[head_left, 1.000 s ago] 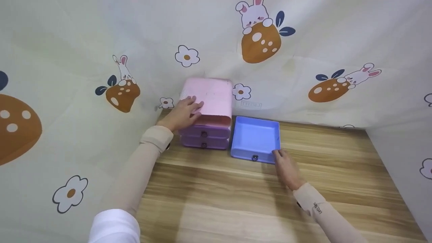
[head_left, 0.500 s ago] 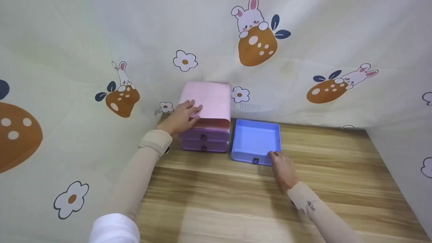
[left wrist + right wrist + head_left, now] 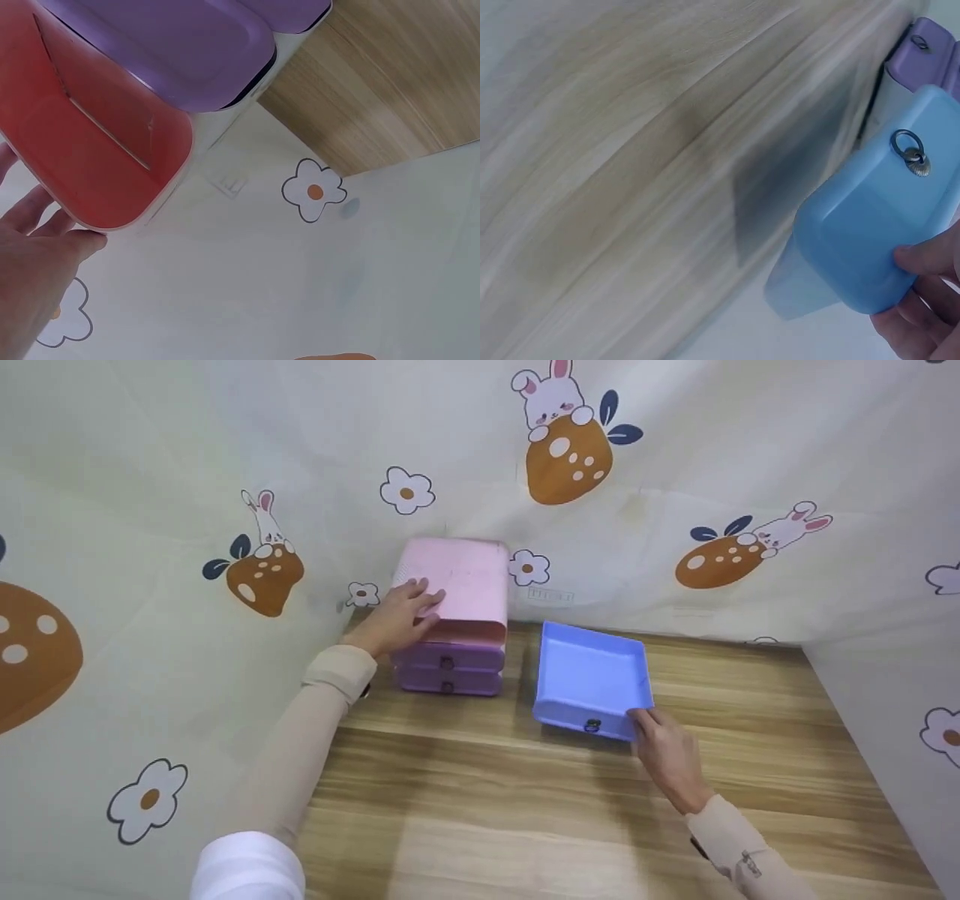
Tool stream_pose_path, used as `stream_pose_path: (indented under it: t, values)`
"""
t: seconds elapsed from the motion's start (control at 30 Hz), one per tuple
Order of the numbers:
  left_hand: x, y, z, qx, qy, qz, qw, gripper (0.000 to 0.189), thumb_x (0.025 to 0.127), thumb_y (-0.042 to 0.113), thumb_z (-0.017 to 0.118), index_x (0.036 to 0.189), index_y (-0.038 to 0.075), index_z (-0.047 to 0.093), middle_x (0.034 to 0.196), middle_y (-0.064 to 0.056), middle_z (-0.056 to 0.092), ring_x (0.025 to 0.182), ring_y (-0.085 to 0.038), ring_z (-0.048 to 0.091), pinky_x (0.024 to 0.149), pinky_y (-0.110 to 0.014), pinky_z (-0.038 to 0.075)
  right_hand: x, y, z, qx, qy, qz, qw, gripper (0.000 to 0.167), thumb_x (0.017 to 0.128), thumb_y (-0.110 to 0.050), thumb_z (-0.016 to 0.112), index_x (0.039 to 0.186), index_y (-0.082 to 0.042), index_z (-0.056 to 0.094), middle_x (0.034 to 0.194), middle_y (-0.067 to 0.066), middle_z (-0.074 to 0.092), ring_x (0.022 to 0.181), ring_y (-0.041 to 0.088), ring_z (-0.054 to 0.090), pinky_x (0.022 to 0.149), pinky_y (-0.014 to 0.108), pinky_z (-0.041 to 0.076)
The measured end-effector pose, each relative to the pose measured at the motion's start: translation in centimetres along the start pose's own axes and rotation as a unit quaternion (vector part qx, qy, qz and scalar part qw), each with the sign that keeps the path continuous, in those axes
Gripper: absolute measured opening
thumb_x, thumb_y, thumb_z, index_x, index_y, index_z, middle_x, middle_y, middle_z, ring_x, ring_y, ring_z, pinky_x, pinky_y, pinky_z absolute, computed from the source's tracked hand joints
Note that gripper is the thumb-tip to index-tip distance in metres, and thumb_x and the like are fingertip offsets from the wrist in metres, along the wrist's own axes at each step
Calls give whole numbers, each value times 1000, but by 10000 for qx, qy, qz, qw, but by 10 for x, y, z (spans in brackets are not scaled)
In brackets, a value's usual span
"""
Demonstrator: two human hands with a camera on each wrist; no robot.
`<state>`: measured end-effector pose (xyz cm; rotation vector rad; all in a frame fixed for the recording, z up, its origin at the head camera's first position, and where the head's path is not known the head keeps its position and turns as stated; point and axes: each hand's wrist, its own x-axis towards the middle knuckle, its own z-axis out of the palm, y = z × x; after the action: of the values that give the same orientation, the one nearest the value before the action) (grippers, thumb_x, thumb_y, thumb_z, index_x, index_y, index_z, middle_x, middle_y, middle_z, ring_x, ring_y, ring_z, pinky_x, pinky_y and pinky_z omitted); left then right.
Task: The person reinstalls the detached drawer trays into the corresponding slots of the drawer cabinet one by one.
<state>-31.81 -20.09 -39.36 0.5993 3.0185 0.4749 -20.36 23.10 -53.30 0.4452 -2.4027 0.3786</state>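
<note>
A pink drawer cabinet (image 3: 465,577) stands against the wall cloth, with two purple drawers (image 3: 475,682) in its lower slots. Its top slot (image 3: 97,161) gapes, red inside, in the left wrist view. My left hand (image 3: 394,619) rests on the cabinet's top near the front left edge, fingers spread. To the right, my right hand (image 3: 670,757) pinches the front right corner of a blue drawer (image 3: 589,671), thumb on its front face. A dark ring pull (image 3: 907,146) hangs on that face. The right wrist view shows the blue drawer raised, its shadow on the table below.
Cloth walls (image 3: 660,472) printed with rabbits, strawberries and flowers enclose the wood-grain table (image 3: 480,787) at the back and on both sides. The cabinet stands close to the back left corner.
The blue drawer, gripped by my right hand, has shifted right, away from the cabinet, and turned slightly. My left hand has stayed on the cabinet's top.
</note>
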Motion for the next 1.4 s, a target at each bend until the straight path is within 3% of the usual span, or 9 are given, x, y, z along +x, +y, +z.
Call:
stream_pose_path:
  t: [0.23,0.33,0.43,0.5,0.6,1.07,1.4]
  values:
    - [-1,-1,-3,-121,-9,-11,9999,54,103,38,46,153,18,37,165,-19,23,155,-40,18,130,-54,14,-15,-8,-37,79,297,-770,9966,21,79,4,74,97,-7,71,85,8,69,77,26,72,59,37,61]
    - [-1,1,-4,-155,-1,34,9999,54,103,36,48,152,16,39,164,-20,25,155,-40,19,130,-54,14,-19,-16,-51,83,410,-1088,9932,9,91,-6,65,97,-7,72,85,7,68,76,24,71,58,35,60]
    - [-1,1,-5,-146,10,49,9999,54,103,35,48,152,15,39,164,-20,25,155,-41,19,130,-54,14,-20,-25,-63,191,499,-1281,9903,30,104,-21,48,97,-8,74,86,5,69,76,22,70,58,35,59]
    - [0,0,-5,-140,-5,20,9999,54,103,35,48,152,16,38,164,-20,24,155,-41,18,130,-54,14,-21,-32,-69,305,533,-1366,9887,42,107,-27,38,98,-8,74,88,5,70,78,22,70,60,36,60]
    - [1,0,-6,-163,-47,-31,9999,54,103,36,47,153,17,37,165,-18,23,155,-40,17,130,-55,13,-20,-42,-75,491,605,-1502,9856,41,107,-27,39,98,-9,75,90,3,71,80,20,71,63,36,60]
    - [-2,0,-5,-235,-173,-89,9995,55,103,37,46,153,18,36,166,-16,22,156,-38,16,131,-53,13,-9,-71,-68,1006,882,-2477,9595,33,105,-18,45,97,-9,76,95,0,73,84,14,71,74,25,61]
    - [1,0,-7,-254,-130,-56,9996,54,103,34,49,153,16,38,165,-19,24,156,-39,17,130,-54,14,11,-85,-54,1433,1010,-2859,9421,26,103,-12,51,96,-5,76,97,4,75,90,16,73,83,25,62]
